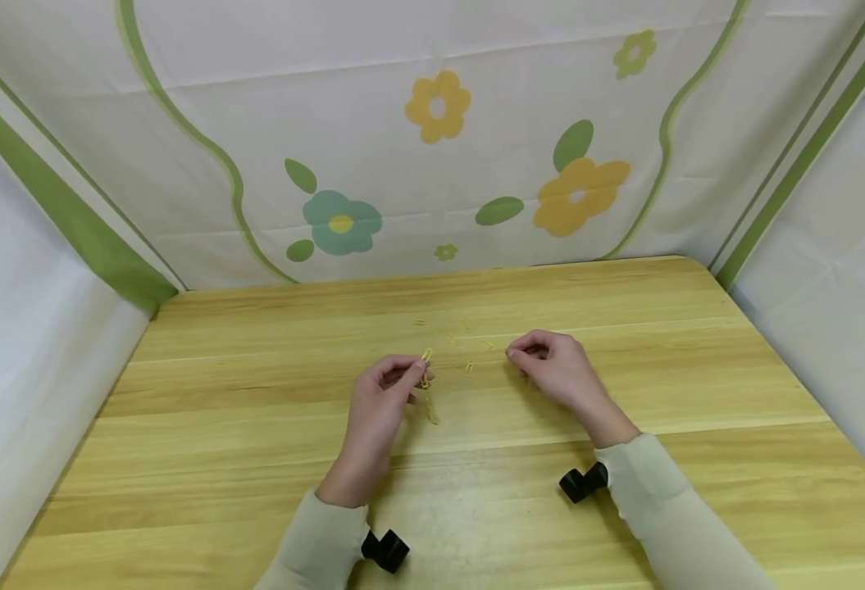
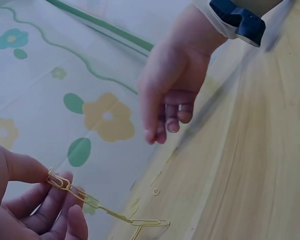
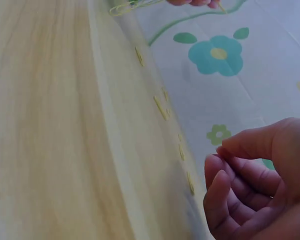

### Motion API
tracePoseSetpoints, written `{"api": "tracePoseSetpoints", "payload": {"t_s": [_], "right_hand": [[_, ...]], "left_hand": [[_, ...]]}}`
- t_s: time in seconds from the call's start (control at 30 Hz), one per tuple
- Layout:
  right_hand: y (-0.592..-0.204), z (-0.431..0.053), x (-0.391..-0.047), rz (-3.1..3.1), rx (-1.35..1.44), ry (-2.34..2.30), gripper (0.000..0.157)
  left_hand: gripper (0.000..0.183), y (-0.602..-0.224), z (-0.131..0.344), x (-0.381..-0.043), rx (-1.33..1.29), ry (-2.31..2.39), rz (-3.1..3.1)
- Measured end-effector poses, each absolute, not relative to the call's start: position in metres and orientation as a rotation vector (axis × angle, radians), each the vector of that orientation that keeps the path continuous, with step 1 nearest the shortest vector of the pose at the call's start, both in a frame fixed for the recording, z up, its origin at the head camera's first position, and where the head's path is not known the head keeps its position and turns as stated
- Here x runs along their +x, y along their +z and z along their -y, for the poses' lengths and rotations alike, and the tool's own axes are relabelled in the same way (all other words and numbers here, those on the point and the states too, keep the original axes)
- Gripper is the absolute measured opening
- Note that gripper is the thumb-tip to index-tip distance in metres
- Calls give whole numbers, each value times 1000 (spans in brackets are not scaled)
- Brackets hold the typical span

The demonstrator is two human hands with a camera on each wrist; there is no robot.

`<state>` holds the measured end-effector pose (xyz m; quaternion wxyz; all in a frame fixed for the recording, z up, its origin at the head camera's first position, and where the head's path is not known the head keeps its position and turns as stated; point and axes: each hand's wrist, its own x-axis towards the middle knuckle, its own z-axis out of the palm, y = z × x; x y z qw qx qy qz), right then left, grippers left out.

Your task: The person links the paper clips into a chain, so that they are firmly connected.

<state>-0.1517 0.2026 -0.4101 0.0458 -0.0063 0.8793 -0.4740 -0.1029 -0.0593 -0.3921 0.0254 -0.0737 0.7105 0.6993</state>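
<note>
Between its thumb and fingertips my left hand (image 1: 382, 401) pinches one end of a chain of yellow paper clips (image 2: 92, 201). Linked end to end, the clips dangle below the fingers over the table. My right hand (image 1: 561, 370) is off to the right, curled, with thumb and fingertips together. No clip shows between those fingertips in the right wrist view. Several loose yellow paper clips (image 1: 469, 368) lie scattered on the table between and beyond the hands; they also appear as a row of paper clips (image 3: 161, 108) in the right wrist view.
The wooden table (image 1: 203, 459) reaches back to a white curtain (image 1: 240, 98) printed with flowers, and white cloth hangs along both sides. Each sleeve cuff bears a black wrist camera (image 1: 386, 551).
</note>
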Motion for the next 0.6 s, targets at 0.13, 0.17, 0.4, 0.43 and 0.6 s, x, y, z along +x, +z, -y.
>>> {"api": "tracePoseSetpoints", "payload": {"t_s": [0.13,0.17,0.4,0.43,0.6], "right_hand": [[-413,-206,-154,-2672,22,-1453,22],[-413,-207,-154,-2667,30,-1455,22],[-415,-216,-158,-2684,118,-1462,21],[-415,-217,-159,-2687,125,-1458,21],[-417,-219,-161,-2699,108,-1396,20]], "left_hand": [[20,-390,62,-105,-291,2225,-2162],[20,-390,62,-105,-300,2234,-2160],[23,-391,64,-107,-313,2286,-2144],[23,-391,64,-107,-312,2293,-2141],[21,-392,65,-106,-303,2312,-2115]]}}
